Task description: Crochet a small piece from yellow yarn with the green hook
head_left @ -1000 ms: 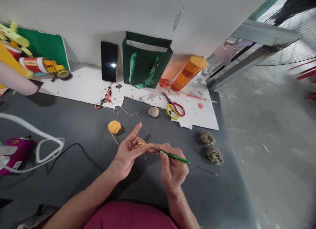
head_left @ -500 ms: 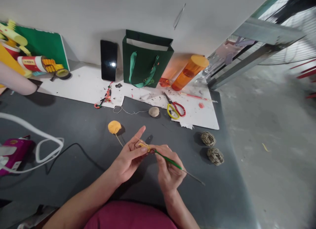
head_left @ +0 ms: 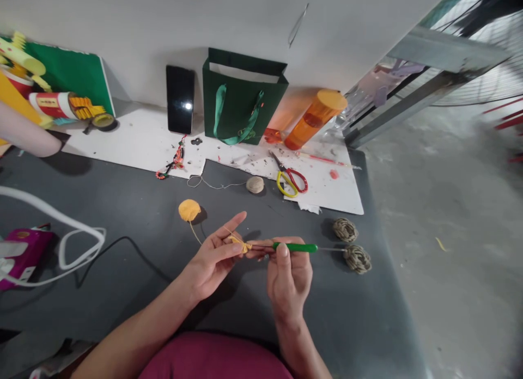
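Between the thumb and fingers of my left hand (head_left: 214,262) is a small piece of yellow crochet work (head_left: 242,244), its index finger stretched out with yarn over it. A strand runs from there toward the yellow yarn ball (head_left: 189,210) lying beyond the hand. My right hand (head_left: 290,275) is closed around the green handle of a crochet hook (head_left: 300,248), thumb on top. The hook's thin tip reaches left to the yellow work; its metal rear end sticks out to the right. Some right fingertips extend close to the crochet work.
Two grey-brown yarn balls (head_left: 345,230) lie to the right on the dark table (head_left: 359,324). Scissors (head_left: 291,175) and a beige ball (head_left: 255,184) are farther back. Behind stand a phone (head_left: 180,98), green bag (head_left: 243,96) and orange bottle (head_left: 312,120). White cable (head_left: 44,202) loops at left.
My right hand has rolled and shifted slightly right, so the hook has swung from slanting down-right to nearly level. The left hand keeps almost the same place, still holding the yellow work.
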{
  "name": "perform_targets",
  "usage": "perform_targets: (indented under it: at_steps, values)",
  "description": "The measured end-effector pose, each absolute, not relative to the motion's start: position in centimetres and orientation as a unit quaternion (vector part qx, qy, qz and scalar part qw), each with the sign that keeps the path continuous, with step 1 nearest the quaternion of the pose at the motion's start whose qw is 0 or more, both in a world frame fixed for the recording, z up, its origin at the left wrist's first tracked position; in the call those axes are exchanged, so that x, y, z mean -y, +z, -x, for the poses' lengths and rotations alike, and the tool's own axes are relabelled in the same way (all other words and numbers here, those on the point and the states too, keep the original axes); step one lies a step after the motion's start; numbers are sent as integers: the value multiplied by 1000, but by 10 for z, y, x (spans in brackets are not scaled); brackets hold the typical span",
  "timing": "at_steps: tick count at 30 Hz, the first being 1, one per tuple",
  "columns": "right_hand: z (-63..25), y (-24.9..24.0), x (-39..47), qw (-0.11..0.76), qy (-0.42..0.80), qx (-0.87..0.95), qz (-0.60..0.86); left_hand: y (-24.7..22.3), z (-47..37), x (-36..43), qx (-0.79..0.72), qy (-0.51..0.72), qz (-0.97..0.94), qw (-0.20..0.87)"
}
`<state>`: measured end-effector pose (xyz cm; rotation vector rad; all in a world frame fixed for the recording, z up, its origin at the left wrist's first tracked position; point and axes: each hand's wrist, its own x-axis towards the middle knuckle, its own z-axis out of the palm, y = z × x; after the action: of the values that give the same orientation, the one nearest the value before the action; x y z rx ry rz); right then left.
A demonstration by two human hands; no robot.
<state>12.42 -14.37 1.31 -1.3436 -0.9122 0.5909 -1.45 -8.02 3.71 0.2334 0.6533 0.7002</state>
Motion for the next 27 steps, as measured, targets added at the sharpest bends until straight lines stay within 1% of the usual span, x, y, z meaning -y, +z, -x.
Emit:
perform_targets:
  at_steps: [3,5,8,12,18,20,24,26,27]
  values:
    - [-121,17,137,673,342,381,533,36,14,81,-299,334,-131,884]
    - [-117,18,135,685,363,377,507,37,13,82,-292,333,-145,885]
    - [-112,16,135,696,324,400,501,39,12,84,-301,340,-157,877]
    - [-113,11,138,681,275,426,528,42,13,83,-322,354,-179,859]
    - [-117,22,137,672,273,474,498,41,15,81,-340,381,-226,830]
    - [-119,26,136,658,239,517,493,39,15,82,-354,386,-234,819]
    - [-120,27,136,597,107,617,501,38,13,83,-364,399,-218,813]
    - [-117,26,137,595,78,618,508,38,12,82,-360,392,-190,825]
    - [-116,25,137,605,86,606,510,39,12,82,-356,384,-175,834]
